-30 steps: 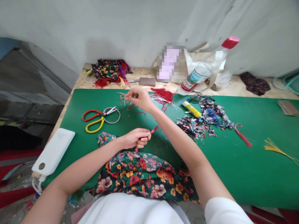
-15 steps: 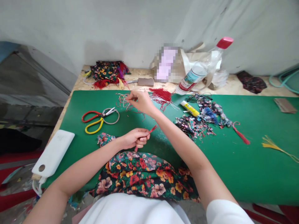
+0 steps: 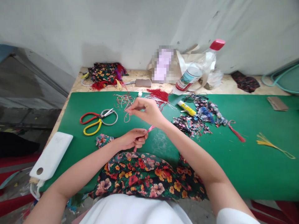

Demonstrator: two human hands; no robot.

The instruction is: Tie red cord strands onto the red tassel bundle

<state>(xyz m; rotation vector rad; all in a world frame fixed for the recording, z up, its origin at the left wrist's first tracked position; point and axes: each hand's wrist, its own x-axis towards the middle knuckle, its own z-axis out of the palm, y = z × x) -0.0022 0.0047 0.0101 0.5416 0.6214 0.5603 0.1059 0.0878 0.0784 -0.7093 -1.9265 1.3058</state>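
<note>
**A:** ok what's each hand actually doing here?

**B:** Left hand (image 3: 133,139) is low, just past the floral fabric (image 3: 144,177) bunched at the near edge of the counter (image 3: 245,168). Its grip is pinched together on a thin red strip (image 3: 149,128) that pokes up and to the right out of the fingers, with a bit showing below the hand too. Can't tell what that strip really is, it's tiny.

**A:** and the right?

**B:** Right hand (image 3: 147,110) is further out over the green mat, thumb and fingertips clamped on a loop of red cord (image 3: 127,116) that dangles just below them. The cord hangs above the mat, between the hand and the scissors (image 3: 99,119).

**A:** scissors close by?

**B:** Just to the left of the cord, red and yellow handles, blades slightly apart, lying flat. Nobody's touching them.

**A:** what else is lying around?

**B:** Tangle of pale and red cords (image 3: 122,99) beyond the right hand, a red tassel bunch (image 3: 160,95) next to that, and a yellow glue tube (image 3: 187,108) further right. Then a heap of fabric scraps (image 3: 198,118), a loose red tassel (image 3: 235,132) and a yellow tassel (image 3: 266,142) well off to the right. A clear bottle with a red cap (image 3: 196,70) leans at the back, and a white board (image 3: 51,155) hangs off the left edge.
</note>
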